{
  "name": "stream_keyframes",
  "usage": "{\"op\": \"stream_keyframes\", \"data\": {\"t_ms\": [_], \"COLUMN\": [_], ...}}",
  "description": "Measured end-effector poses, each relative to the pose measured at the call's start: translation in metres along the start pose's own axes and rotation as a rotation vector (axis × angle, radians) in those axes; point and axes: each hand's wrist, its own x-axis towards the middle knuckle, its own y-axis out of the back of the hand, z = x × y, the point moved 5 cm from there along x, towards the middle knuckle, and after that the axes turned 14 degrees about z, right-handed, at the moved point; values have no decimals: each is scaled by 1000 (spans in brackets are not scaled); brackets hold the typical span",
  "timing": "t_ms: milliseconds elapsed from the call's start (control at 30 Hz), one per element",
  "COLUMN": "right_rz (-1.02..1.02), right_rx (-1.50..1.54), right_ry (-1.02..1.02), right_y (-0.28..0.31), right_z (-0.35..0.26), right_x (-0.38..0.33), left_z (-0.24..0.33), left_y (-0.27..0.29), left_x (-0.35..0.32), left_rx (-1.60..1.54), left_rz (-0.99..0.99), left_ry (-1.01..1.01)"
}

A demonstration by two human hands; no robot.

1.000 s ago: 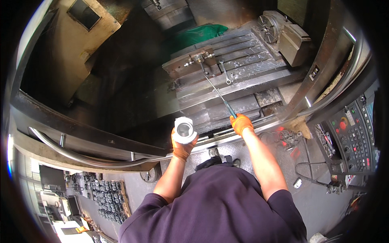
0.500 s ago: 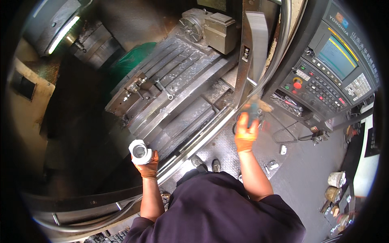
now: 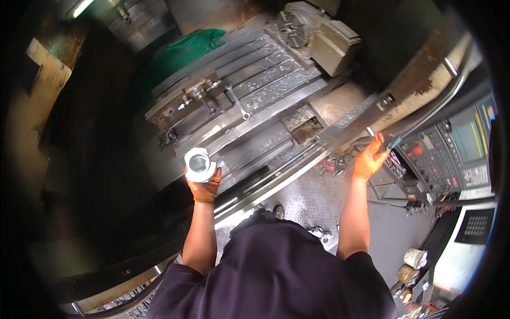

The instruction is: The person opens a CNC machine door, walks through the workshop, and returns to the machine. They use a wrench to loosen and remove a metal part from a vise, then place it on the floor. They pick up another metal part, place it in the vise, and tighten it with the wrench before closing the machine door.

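My left hand [image 3: 204,187], in an orange glove, is wrapped round a silvery metal fitting [image 3: 208,173] with a round bore and an angular collar. It is held over the front edge of the machine table [image 3: 265,111], bore facing up. On the right, my right hand [image 3: 370,162], gloved too, reaches toward the machine's door frame and control panel. A small blue-grey thing [image 3: 394,142] sits between its fingertips, apparently gripped; its kind is unclear. Next to these fingers is a short, shiny door handle [image 3: 370,131].
On the slotted table lie a wrench [image 3: 238,103] and a clamping fixture [image 3: 199,93]. A chuck [image 3: 291,27] stands at its far end. The control panel [image 3: 435,157] is at right, with tools in a tray [image 3: 397,166] beside it. Green sheeting [image 3: 191,49] lies behind the table.
My right hand has swung right and slightly forward with the blue-grey thing. The view has turned; my left hand still holds the metal fitting, now farther forward.
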Motion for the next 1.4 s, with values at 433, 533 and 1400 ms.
{"op": "stream_keyframes", "data": {"t_ms": [433,533,1400], "right_rz": [-563,-396,-1274], "right_rx": [-1170,-930,14], "right_ry": [-91,-64,-1157], "right_y": [-14,-34,-290], "right_z": [59,16,74], "right_x": [40,-27,-382], "left_z": [17,-5,-39], "left_y": [2,-12,-86], "left_x": [97,141,206], "left_rx": [-83,-175,-192], "left_rz": [123,68,162], "left_ry": [113,148,-225]}}
